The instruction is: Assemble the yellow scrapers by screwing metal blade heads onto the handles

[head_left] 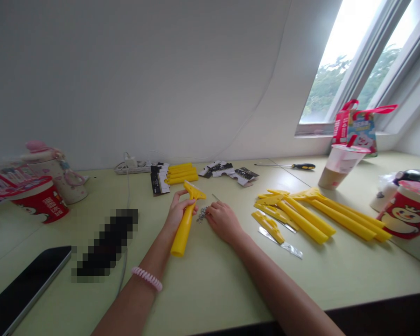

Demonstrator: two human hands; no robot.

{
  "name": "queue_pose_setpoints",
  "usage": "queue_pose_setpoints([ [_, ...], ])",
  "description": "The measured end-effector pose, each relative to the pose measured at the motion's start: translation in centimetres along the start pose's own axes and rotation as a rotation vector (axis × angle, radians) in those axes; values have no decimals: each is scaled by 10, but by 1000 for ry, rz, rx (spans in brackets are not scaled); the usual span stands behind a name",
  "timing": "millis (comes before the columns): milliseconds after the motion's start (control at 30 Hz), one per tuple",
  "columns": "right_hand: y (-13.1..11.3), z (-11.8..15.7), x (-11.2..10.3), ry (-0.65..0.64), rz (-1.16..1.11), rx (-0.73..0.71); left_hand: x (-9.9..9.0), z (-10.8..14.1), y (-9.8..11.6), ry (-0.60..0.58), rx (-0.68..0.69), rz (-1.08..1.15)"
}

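My left hand (178, 213) is closed around a yellow scraper (184, 228), its wide head up and its handle slanting down toward me. Just right of it, a small pile of silvery screws (202, 214) lies on the table. At that pile, the fingers of my right hand (222, 218) are bent together; whether a screw is between them is hidden. A thin metal piece (216, 198) shows just beyond this hand. To the right, several yellow scrapers (306, 217) lie in a heap, with loose yellow head parts (268, 226) and a clear plastic sleeve (291, 249) in front.
Yellow handles (182, 173) and black-and-white cards (243, 175) lie near the wall, a screwdriver (303, 166) farther right. Drink cups (332, 170), a red tub (44, 200) and a bottle (75, 186) stand at the sides. A tablet (28, 284) and white cable (123, 270) lie left.
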State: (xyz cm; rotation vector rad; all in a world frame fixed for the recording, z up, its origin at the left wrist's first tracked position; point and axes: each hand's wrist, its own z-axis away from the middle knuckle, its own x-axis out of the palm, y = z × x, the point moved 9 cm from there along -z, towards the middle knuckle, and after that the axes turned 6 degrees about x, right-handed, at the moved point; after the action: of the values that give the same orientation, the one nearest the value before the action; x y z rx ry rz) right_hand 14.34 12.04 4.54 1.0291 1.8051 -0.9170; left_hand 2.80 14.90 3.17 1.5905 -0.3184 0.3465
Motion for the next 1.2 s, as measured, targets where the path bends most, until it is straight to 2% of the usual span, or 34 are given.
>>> queue_pose_setpoints([
  [300, -2, -1, -1, -7, 44, -34, 4, 2, 0, -21, 5, -5],
  [600, 9, 0, 3, -59, 80, 47, 6, 3, -2, -25, -17, -28],
  [667, 16, 0, -2, -40, 18, 78, 6, 4, -2, -31, -21, -37],
  [767, 26, -1, -17, 59, -234, 104, 10, 6, 0, -54, -29, -51],
  [900, 32, -2, -36, 193, -560, 84, 29, 14, -4, -226, -62, -82],
  [1000, 34, -4, -39, 215, -650, 88, 43, 22, -10, -343, -77, -121],
  [1200, 35, -4, -43, 220, -699, 68, 50, 28, -17, -422, -87, -152],
])
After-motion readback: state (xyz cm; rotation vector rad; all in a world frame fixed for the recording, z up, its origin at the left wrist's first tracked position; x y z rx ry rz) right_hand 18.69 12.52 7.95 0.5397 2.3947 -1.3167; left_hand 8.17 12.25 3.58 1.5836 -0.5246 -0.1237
